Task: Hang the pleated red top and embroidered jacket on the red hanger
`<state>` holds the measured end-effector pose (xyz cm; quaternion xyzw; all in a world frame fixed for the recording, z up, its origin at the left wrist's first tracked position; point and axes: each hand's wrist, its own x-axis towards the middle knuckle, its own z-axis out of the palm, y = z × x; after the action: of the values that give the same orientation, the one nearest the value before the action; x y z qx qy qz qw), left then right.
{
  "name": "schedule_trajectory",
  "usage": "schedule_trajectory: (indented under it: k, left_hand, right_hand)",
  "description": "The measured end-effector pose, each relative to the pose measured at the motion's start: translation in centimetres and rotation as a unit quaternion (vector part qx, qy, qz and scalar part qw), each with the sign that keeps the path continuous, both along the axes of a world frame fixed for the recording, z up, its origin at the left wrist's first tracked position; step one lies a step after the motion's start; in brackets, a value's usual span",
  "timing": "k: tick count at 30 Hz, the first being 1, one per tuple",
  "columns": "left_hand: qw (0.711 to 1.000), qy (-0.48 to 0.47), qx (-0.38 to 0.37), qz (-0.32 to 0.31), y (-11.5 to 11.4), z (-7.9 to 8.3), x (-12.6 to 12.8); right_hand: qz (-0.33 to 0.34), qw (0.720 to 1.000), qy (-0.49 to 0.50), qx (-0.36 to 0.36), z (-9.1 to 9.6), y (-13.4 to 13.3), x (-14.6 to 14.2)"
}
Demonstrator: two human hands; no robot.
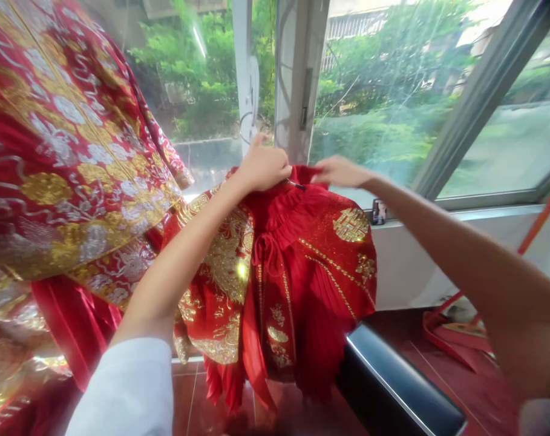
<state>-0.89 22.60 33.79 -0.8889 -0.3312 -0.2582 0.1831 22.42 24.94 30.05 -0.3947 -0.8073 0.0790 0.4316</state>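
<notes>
A red pleated skirt (311,254) with gold embroidery and a tied red cord hangs before me at the window. Above its waist shows the thin metal hook of a hanger (244,128). My left hand (266,165) is closed around the hanger near the skirt's top, and a small dark metal piece, perhaps a clip, sticks out below its fingers. At the right side of the waistband, my right hand (340,172) pinches the red cloth between thumb and fingers. Its fingertips are slightly blurred.
A red jacket (88,145) with gold and silver embroidery hangs close on the left. Below right stands a glossy black box-shaped object (404,375). A red dustpan-like object (456,339) lies on the tiled floor, and a small phone-like item (379,212) rests on the sill.
</notes>
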Motion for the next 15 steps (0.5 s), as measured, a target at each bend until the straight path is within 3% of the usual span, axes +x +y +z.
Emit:
schedule_trajectory:
  k: [2,4,6,8,10,11,13,15]
  left_hand:
    - [1.0,-0.004,0.007,0.005,0.2,-0.1,0.1]
    - [1.0,-0.013,0.021,0.013,0.1,-0.4,0.2]
    - [0.999,-0.023,0.035,0.014,0.0,-0.6,0.3]
    - [0.999,-0.026,0.041,0.01,-0.1,-0.8,0.3]
    - [0.999,-0.019,0.041,0.018,-0.2,-0.7,0.3]
    - [0.999,-0.013,0.039,0.025,-0.2,-0.5,0.3]
    - [0.999,-0.01,0.036,0.037,-0.5,-0.4,0.3]
    - [0.997,-0.043,0.043,0.042,-1.2,-0.7,0.5]
  right_hand:
    - [-0.111,0.986,0.065,0.107,1.9,-0.1,1.1]
    - [-0.219,0.947,0.125,0.202,2.0,-0.4,1.7]
    - [-0.275,0.943,0.1,0.162,0.7,-1.0,1.9]
    - [-0.285,0.957,0.029,0.04,-0.4,-1.8,2.0]
    - [-0.286,0.957,-0.038,0.007,0.0,-2.9,2.5]
    - [-0.297,0.952,-0.056,0.05,0.7,-3.5,2.9]
    - [-0.357,0.914,-0.067,0.183,2.6,-4.7,3.7]
    - [-0.413,0.874,-0.082,0.241,3.8,-5.5,4.3]
